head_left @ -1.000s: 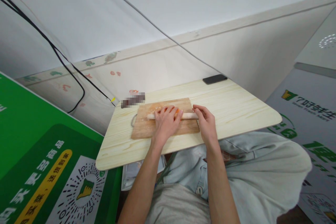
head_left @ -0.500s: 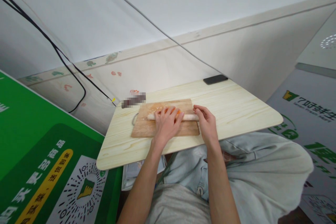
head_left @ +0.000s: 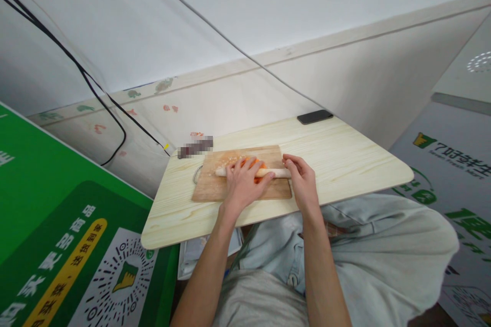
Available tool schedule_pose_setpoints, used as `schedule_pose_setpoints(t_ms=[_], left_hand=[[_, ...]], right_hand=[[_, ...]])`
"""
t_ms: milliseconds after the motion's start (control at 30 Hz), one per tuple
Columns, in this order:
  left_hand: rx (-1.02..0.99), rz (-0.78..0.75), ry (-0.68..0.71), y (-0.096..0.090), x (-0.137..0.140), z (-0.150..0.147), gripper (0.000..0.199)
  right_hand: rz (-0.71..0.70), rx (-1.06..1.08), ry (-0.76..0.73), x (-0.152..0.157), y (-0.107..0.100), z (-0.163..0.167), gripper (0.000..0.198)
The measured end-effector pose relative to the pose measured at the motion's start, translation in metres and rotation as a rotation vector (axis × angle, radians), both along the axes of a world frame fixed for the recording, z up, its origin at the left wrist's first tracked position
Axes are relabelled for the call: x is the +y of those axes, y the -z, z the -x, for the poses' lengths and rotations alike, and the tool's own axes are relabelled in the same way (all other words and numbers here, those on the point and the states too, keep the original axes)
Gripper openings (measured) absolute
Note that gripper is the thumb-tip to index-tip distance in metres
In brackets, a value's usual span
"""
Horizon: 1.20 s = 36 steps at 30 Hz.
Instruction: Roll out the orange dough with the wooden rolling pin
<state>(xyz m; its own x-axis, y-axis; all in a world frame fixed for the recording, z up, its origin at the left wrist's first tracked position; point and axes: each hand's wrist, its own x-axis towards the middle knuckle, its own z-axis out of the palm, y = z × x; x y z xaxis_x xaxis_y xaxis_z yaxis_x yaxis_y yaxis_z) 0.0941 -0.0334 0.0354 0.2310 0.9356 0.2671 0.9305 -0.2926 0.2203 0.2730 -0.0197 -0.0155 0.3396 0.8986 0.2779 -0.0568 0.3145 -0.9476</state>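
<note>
A person's left hand (head_left: 242, 184) pressed flat on a rolling pin (head_left: 251, 172) over orange dough (head_left: 254, 165) on a cutting board (head_left: 215, 190); the right hand (head_left: 303, 180) curled round the pin's right end. Even pressure from both hands would likely roll it best.

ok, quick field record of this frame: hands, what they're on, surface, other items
left hand: palm down, fingers over the rolling pin near its middle
right hand: on the pin's right end
under pin: orange food, partly hidden by the left hand; kind unclear
board: wooden cutting board, metal loop at its left edge, pale crumbs at the far left part
surface: light wood table
other items: dark phone at the far table edge; blurred patch beyond the board
</note>
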Motion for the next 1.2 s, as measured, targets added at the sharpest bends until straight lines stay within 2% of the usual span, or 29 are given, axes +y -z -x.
schedule_pose_setpoints(t_ms=[733, 1200], left_hand=[[0.037, -0.006, 0.013, -0.0041, 0.0059, -0.0030, 0.048], [0.034, -0.020, 0.036, -0.0018, -0.0004, 0.0011, 0.039]], right_hand=[[0.016, -0.019, 0.012, 0.0001, 0.0001, -0.0005, 0.035], [0.006, -0.004, 0.002, -0.0008, -0.0016, 0.0006, 0.033]])
